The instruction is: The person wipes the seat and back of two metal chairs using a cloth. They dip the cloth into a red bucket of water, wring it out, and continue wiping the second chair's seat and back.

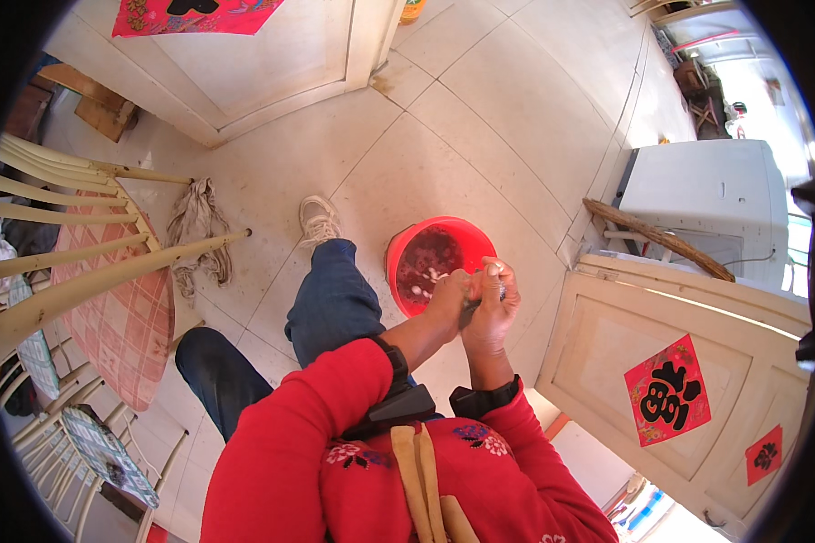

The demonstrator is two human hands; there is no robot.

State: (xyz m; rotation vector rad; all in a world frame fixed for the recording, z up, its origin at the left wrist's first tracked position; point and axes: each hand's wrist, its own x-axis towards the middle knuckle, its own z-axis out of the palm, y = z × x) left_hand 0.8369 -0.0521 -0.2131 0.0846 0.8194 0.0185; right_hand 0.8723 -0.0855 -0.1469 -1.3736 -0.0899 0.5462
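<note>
A red bucket [466, 235] stands on the floor before me, with dark reddish liquid [426, 262] and white patches of foam in it. Over its near rim my left hand [445, 297] and my right hand [493, 303] are closed and pressed together. A small dark grey bit of something [468, 313] shows between them. Most of it is hidden by my fingers, so its kind is unclear. Both wrists wear black bands below red sleeves.
A pale chair [109, 262] and a pink checked seat [118, 299] stand at left, with a grey rag [204, 231] hanging there. At right are a white washing machine [706, 190], a wooden stick [661, 237] and a cream door [598, 335]. Another door [290, 63] stands at the far left.
</note>
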